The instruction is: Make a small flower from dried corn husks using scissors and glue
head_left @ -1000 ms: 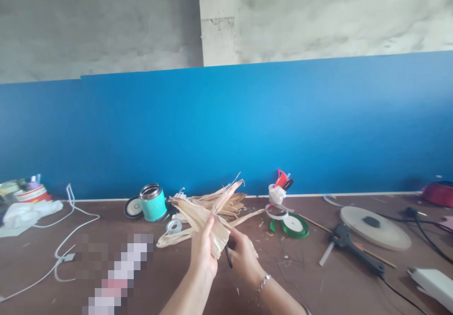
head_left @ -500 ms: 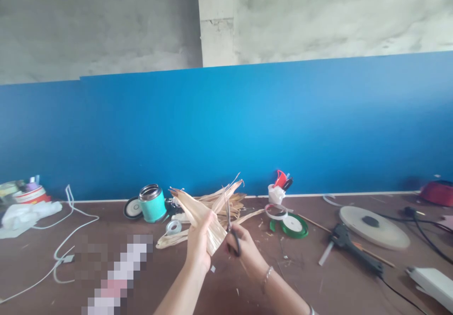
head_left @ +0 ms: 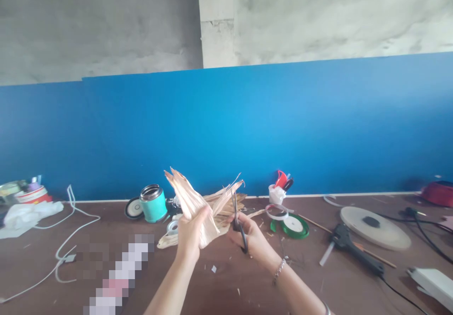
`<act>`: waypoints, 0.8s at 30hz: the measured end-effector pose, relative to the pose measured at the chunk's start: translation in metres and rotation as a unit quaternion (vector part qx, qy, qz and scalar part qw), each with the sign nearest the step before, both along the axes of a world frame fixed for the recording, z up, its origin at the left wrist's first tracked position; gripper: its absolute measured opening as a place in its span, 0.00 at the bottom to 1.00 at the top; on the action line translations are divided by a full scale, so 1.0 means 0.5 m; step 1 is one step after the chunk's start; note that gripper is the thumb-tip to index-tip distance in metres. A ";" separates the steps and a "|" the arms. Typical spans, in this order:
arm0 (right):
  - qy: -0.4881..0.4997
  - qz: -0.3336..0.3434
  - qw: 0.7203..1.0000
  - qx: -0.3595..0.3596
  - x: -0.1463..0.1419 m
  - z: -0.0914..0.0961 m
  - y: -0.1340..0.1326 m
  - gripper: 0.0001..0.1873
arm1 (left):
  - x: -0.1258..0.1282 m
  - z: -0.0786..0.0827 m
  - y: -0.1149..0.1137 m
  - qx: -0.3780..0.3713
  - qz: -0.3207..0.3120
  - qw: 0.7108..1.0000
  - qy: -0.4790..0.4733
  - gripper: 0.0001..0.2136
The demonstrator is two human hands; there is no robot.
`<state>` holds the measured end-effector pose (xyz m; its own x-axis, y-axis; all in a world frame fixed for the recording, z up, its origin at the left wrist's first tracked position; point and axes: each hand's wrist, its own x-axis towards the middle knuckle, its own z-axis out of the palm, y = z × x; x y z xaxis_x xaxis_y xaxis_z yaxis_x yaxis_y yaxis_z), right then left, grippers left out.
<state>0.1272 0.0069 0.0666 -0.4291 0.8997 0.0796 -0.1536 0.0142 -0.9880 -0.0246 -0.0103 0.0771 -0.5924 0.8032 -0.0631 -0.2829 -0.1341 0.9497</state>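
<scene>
A pale, dry corn husk [head_left: 189, 194] with brown pointed tips is pinched in my left hand [head_left: 191, 232], thumb on top, tips upward. My right hand [head_left: 249, 237] grips dark-handled scissors [head_left: 241, 237], their blades pointing up and standing a little right of the husk, apart from it. Behind both hands lies a pile of more dry husks [head_left: 231, 199] on the brown table [head_left: 198, 291]. A roll of clear tape [head_left: 172, 227] sits just left of my left hand, partly covered by it.
Left of the pile stands a turquoise thermos jar [head_left: 153, 205] beside its lid [head_left: 134, 208]. To the right are green ribbon [head_left: 300, 230], a white cup [head_left: 276, 194] of tools, a glue gun [head_left: 356, 249] and a round pale disc [head_left: 375, 227]. A white cable [head_left: 76, 225] loops at left.
My left hand has moved left with the husk, which now points higher. My right hand has shifted slightly right with the scissors, widening the gap between the two.
</scene>
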 end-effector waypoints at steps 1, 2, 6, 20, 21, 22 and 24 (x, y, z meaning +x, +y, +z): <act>-0.018 0.017 1.000 -0.006 0.005 -0.002 0.001 0.20 | -0.006 0.000 0.003 0.014 0.018 1.000 -0.011 0.17; -0.038 0.047 0.998 -0.011 0.010 -0.005 0.002 0.20 | -0.012 0.001 0.004 0.029 0.030 0.999 -0.021 0.16; -0.078 0.226 0.971 -0.016 0.016 -0.025 0.000 0.26 | -0.019 0.014 0.002 0.062 0.048 0.996 -0.043 0.17; -0.069 0.183 0.981 0.004 -0.013 -0.046 -0.013 0.27 | -0.006 0.002 0.002 0.044 0.077 0.996 -0.008 0.19; -0.070 0.181 0.981 0.004 -0.014 -0.047 -0.012 0.27 | -0.006 0.000 0.003 0.048 0.078 0.996 -0.009 0.20; -0.070 0.180 0.981 0.004 -0.014 -0.047 -0.013 0.26 | -0.006 -0.002 0.004 0.050 0.076 0.996 -0.010 0.19; -0.072 0.177 0.982 0.003 -0.015 -0.046 -0.014 0.26 | -0.006 -0.002 0.004 0.048 0.070 0.996 -0.010 0.19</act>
<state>0.1195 0.0001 0.0436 -0.7218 0.6921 -0.0011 -0.0076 -0.0095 -0.9999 -0.0275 -0.0083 0.0760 -0.6990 0.7151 -0.0031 -0.2734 -0.2632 0.9252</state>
